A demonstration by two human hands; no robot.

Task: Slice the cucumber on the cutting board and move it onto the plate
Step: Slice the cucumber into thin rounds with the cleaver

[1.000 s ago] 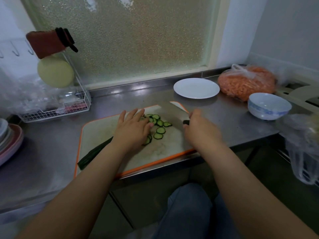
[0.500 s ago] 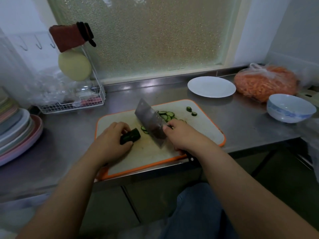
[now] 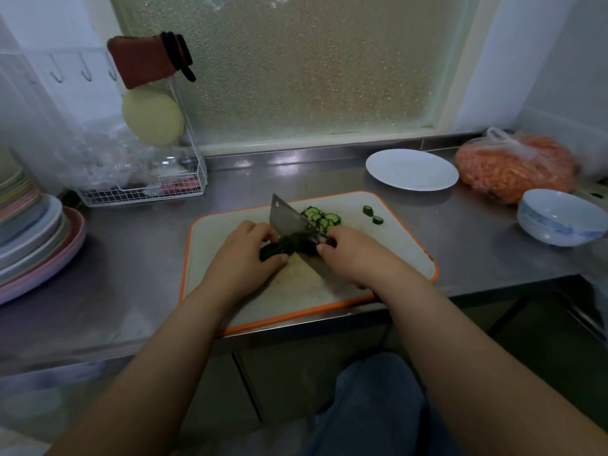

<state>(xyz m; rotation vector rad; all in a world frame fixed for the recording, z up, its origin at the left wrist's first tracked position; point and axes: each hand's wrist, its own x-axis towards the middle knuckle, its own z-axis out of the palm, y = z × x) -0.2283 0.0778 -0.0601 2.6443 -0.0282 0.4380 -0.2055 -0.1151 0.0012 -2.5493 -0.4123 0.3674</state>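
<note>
On the orange-rimmed white cutting board, our right hand has brought its gripped steel cleaver onto the dark green cucumber stub that our left hand grips, so slicing resumes.

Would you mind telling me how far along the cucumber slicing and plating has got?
Partly done: a pile of thin green cucumber slices lies on the orange-rimmed white cutting board, with two end pieces apart. In hand: the left hand holds the remaining dark green cucumber piece while the right hand works the steel cleaver. Left: finishing the cuts and moving everything, since the round white plate holds nothing.
</note>
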